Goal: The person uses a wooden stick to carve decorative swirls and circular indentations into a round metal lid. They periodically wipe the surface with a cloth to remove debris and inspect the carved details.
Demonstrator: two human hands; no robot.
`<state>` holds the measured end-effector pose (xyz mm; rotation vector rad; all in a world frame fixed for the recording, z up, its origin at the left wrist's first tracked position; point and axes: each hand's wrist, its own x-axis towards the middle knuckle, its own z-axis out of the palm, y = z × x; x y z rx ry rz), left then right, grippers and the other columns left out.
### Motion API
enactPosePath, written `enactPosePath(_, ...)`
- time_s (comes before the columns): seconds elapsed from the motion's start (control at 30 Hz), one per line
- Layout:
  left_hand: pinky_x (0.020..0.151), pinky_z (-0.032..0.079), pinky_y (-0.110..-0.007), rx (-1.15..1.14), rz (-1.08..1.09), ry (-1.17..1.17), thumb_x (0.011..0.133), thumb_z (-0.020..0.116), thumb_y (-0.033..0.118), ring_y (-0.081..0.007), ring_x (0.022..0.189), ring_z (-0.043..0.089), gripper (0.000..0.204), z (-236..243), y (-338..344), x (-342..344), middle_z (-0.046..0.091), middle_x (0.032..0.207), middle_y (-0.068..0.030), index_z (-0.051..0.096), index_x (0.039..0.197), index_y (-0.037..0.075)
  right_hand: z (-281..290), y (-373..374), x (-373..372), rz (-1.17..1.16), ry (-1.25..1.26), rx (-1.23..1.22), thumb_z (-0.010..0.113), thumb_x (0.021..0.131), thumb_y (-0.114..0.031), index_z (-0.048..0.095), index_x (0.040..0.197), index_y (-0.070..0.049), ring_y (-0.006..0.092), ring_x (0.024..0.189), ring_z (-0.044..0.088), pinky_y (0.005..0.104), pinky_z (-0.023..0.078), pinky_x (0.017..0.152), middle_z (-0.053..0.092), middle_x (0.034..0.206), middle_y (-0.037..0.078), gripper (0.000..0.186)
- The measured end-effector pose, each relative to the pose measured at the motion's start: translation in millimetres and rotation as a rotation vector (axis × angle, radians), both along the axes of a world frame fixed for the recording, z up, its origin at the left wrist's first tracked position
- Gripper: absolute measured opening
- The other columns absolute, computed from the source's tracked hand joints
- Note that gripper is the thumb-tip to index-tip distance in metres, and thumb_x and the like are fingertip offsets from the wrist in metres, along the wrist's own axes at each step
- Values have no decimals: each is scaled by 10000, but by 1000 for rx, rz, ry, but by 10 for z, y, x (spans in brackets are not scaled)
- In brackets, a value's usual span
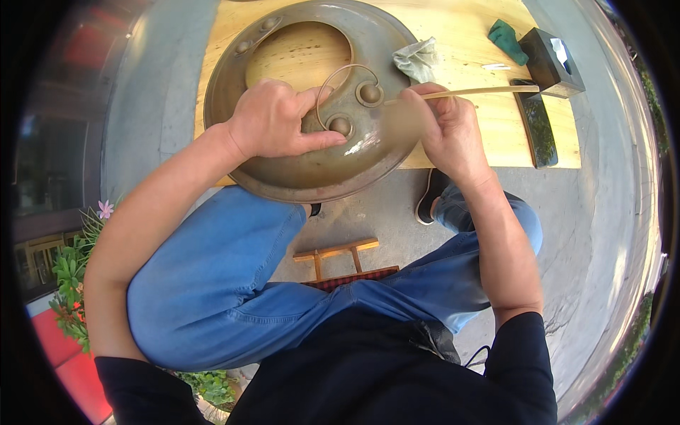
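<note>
Head view. Your ring-shaped metal cover lies at 12 o'clock, on the wooden counter, its near rim overhanging the edge. Your left hand is partly spread, thumb laid against the 5 o'clock knob beside the central hole, fingers bent at the copper-coloured loop handle. Your right hand is closed in a pinch on a thin, pale stick, whose outer end points to 3 o'clock and whose inner end lies near the 4 o'clock knob.

Progress, as judged from this arrangement: the work appears under way, with both hands engaged at the near pair of knobs. The loop handle stands at that pair, but whether it is fixed at both ends cannot be told. Whatever remains at the second pair, near 10 and 11 o'clock of the hole, cannot be judged.

Obscured: your left fingers cover part of the loop; a blurred patch beside your right hand masks the stick's inner end; the cover's far rim is cut off at 12 o'clock. A crumpled grey rag lies just beyond your right hand, at 1 o'clock.
</note>
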<state>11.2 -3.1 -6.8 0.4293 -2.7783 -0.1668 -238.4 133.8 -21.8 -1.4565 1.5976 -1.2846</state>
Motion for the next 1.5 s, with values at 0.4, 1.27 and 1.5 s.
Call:
enactPosePath(0.4,553,504,-416,4,9,-27,750,882,496,-347,575,629,631,27,-21,-7,606,634,-160,733,1108,-2,34,57,84,3,173,-193,628,1055,-197,676,865,21,192,599,664,341,537,598,669,656,121,293)
enactPosePath(1.27,535,495,-422,2,12,-45,760,871,520,-348,555,627,645,50,3,26,584,592,-143,729,1128,10,-56,184,317,65,484,-440,661,1005,-85,676,946,-41,326,617,675,398,531,543,677,751,145,75)
enactPosePath(1.5,538,488,-431,-14,8,-22,806,842,501,-339,554,624,596,37,-22,12,581,590,-146,730,1150,27,-37,148,378,55,485,-472,649,1011,-94,672,921,-25,319,568,654,400,516,521,664,709,144,115)
